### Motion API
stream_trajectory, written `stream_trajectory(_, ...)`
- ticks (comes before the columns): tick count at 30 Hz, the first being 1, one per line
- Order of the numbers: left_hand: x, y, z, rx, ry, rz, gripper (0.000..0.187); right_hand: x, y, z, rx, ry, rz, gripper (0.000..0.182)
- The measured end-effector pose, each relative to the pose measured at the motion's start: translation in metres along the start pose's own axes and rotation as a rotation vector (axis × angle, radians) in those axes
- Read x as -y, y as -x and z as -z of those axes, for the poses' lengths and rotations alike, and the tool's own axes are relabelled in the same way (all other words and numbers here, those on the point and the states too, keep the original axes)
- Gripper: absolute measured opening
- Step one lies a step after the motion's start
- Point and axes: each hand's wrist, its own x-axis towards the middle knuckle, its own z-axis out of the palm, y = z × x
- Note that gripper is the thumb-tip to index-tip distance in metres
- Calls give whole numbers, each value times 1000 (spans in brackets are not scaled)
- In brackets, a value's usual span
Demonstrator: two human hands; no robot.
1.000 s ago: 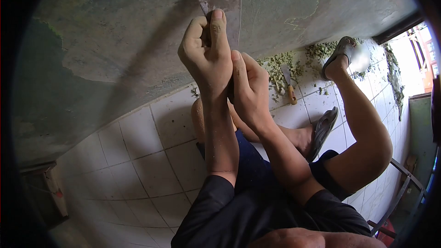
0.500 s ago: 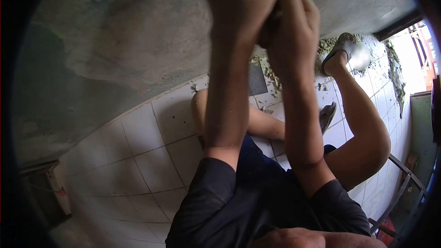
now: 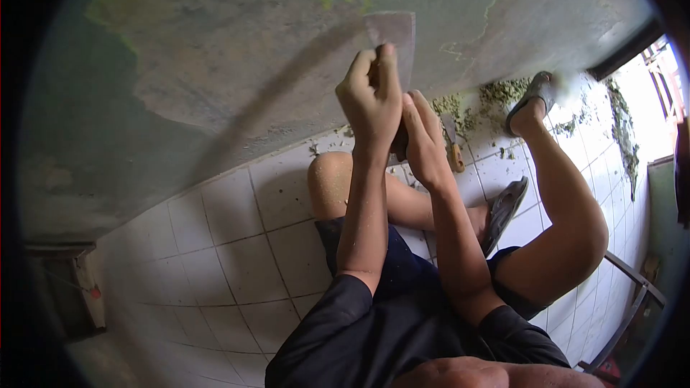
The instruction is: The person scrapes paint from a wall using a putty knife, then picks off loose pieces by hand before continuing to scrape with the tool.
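A broad scraper blade (image 3: 392, 27) lies against the wall (image 3: 237, 36), where the paint is patchy green and grey-brown. My left hand (image 3: 370, 100) is closed around the blade's lower part, its thumb pointing up toward the blade's edge. Just below and to the right, my right hand (image 3: 425, 145) is closed at the scraper's lower end, and its fingers mostly hide the handle. Beyond the right hand, a second scraper with a wooden handle (image 3: 456, 158) rests on the floor.
Scraped paint flakes (image 3: 503, 97) are scattered along the foot of the wall on the white tiles (image 3: 237, 266). My bent legs, with a grey sandal (image 3: 507, 208), spread over the floor. A metal frame (image 3: 632, 280) stands at the right, near a bright doorway.
Both hands have come down from the top of the view, closer to me. The scraper blade and the second scraper on the floor now show.
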Motion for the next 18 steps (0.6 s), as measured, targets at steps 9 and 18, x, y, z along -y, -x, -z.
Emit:
stream_trajectory(9, -30, 28, 20, 89, 25, 25, 38, 4, 4, -7, -118, -126, 266, 23)
stream_trajectory(18, -32, 81, 23, 91, 43, 181, 32, 27, 14, -1, -223, -204, 316, 23)
